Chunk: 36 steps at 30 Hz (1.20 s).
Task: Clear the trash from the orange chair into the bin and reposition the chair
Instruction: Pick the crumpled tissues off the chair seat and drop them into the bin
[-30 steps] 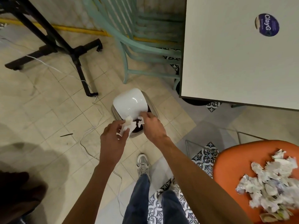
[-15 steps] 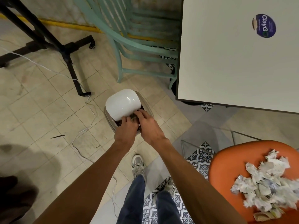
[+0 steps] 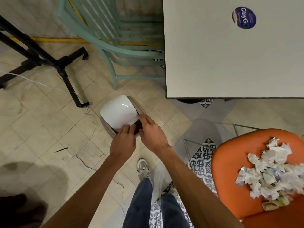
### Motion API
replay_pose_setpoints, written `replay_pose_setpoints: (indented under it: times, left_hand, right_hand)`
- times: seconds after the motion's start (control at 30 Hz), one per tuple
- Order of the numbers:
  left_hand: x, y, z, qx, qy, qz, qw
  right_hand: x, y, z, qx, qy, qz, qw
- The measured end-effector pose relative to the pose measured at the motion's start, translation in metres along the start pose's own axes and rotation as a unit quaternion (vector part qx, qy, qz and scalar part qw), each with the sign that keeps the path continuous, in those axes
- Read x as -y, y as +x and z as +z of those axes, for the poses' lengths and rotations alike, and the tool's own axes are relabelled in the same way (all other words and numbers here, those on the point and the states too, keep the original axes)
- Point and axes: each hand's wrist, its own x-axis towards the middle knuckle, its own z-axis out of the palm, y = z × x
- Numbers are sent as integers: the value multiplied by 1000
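Note:
A small bin (image 3: pixel 107 128) with a white swing lid (image 3: pixel 118 111) stands on the tiled floor ahead of me. Both my hands are at its dark opening, just under the tilted lid. My left hand (image 3: pixel 123 143) reaches in with its fingers against the lid's lower edge. My right hand (image 3: pixel 153 134) lies beside it, fingers stretched to the opening. No paper shows in either hand. The orange chair (image 3: pixel 230 155) is at the lower right, its seat carrying a heap of crumpled white paper trash (image 3: pixel 269 171).
A pale table (image 3: pixel 230 55) fills the upper right, and a teal chair (image 3: pixel 115 51) is tucked beside it behind the bin. A black stand (image 3: pixel 62 68) spreads its legs at the upper left. A white cable (image 3: pixel 82 145) trails over the floor left of my feet.
One second ago both hands held white paper scraps above the bin. They went down into the opening and the paper is no longer visible.

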Motion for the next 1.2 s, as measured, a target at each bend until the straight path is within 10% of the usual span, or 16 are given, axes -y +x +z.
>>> replay_pose_setpoints:
  times: [0.5, 1.2]
  left_hand:
    - [-146, -21, -24, -48, -30, 120, 991]
    - [-415, -48, 144, 118, 5, 303, 946]
  right_hand:
    - [-93, -136, -57, -157, 48, 145, 976]
    - [-355, -349, -57, -276, 91, 432, 854]
